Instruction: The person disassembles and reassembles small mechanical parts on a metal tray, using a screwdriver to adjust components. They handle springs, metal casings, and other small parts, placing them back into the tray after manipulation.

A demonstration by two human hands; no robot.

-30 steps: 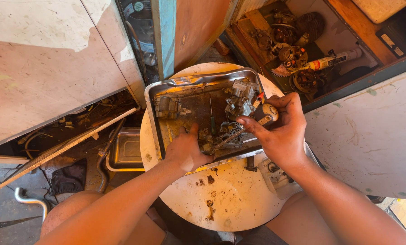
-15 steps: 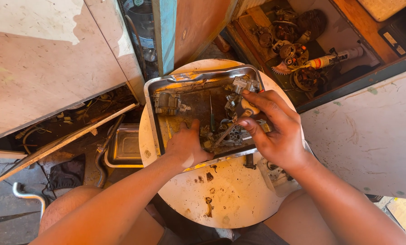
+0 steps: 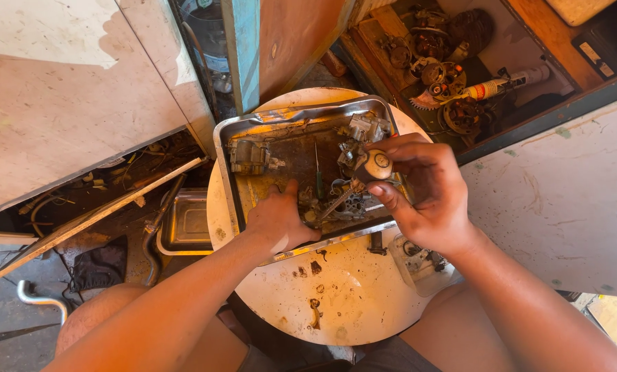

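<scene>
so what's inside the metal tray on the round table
The metal tray holds a carburetor body, a screwdriver and loose greasy parts. The left hand and right hand, which holds a small round part, cover the near corner.

Left hand (image 3: 279, 219) fingers buried among tray (image 3: 227, 164) parts, perhaps gripping one; grasp hidden.

Warm sunlight; worn white boards (image 3: 60, 117), concrete floor (image 3: 5, 289), wooden parts crate (image 3: 529, 41).
</scene>
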